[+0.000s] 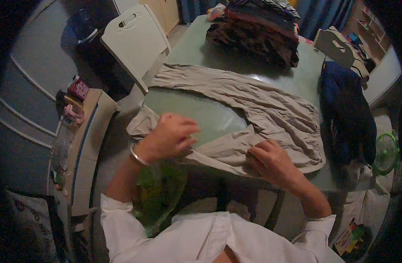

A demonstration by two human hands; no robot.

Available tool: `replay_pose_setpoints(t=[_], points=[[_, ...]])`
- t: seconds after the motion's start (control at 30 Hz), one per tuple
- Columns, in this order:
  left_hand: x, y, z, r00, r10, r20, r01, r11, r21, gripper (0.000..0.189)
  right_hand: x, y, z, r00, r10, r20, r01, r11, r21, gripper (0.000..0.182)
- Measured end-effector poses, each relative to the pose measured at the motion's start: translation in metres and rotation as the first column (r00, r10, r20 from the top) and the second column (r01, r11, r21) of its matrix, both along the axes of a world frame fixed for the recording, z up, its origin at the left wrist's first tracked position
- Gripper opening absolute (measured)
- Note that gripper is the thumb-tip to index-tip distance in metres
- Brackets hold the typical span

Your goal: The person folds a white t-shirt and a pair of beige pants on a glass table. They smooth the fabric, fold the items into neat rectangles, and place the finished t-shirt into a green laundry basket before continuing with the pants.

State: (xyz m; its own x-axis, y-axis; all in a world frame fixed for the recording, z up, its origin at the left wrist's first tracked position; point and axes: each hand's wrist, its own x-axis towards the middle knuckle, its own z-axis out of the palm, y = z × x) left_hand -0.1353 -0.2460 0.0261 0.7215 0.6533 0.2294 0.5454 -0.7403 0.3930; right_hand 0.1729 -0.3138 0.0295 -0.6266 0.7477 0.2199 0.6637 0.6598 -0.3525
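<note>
Beige trousers (pixel 273 115) with an elastic waistband lie spread on a pale green tabletop (pixel 187 102), the waistband towards the right. One leg runs across the table to the upper left; the other lies along the near edge, its end at the left corner. My left hand (pixel 174 134), slightly blurred, is over the near leg with its fingers apart, and nothing shows between them. A light-coloured bangle is on that wrist. My right hand (pixel 268 157) rests on the near leg by the crotch, fingers curled on the fabric; whether it pinches the cloth is hard to see.
A tall pile of folded clothes (pixel 253 36) stands at the table's far side. White chairs stand at the far left (pixel 135 42) and far right (pixel 336 46). Dark blue clothing (pixel 347 111) hangs along the right edge. A narrow cabinet (pixel 89 131) with small items is at left; a green fan (pixel 385 154) is at right.
</note>
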Motion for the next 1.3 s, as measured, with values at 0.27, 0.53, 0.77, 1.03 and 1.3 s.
replay_pose_setpoints(t=[0.27,0.53,0.77,1.03,1.3], points=[[0.004,-0.061,-0.020,0.991,0.128,-0.028,-0.120,0.976,0.183,0.023,-0.012,0.018,-0.010,0.993,-0.040,-0.115,0.053,0.991,0.119,0.018],[0.002,-0.079,-0.023,0.982,0.188,0.016,-0.183,0.927,0.327,0.025,-0.047,0.052,-0.019,0.996,0.045,0.074,-0.052,0.994,0.099,0.017],[-0.003,-0.081,-0.037,0.983,0.158,0.095,-0.183,0.898,0.401,0.019,-0.045,0.066,-0.027,0.997,0.059,0.051,-0.057,0.998,-0.039,0.012],[0.002,-0.081,-0.029,0.967,0.191,0.166,-0.246,0.868,0.431,0.010,-0.034,0.076,-0.026,0.923,-0.234,-0.305,0.118,0.927,-0.355,0.012],[-0.001,-0.088,-0.027,0.917,0.257,0.306,-0.317,0.933,0.167,0.014,-0.032,0.085,-0.029,0.771,-0.299,-0.563,0.002,0.885,-0.466,0.018]])
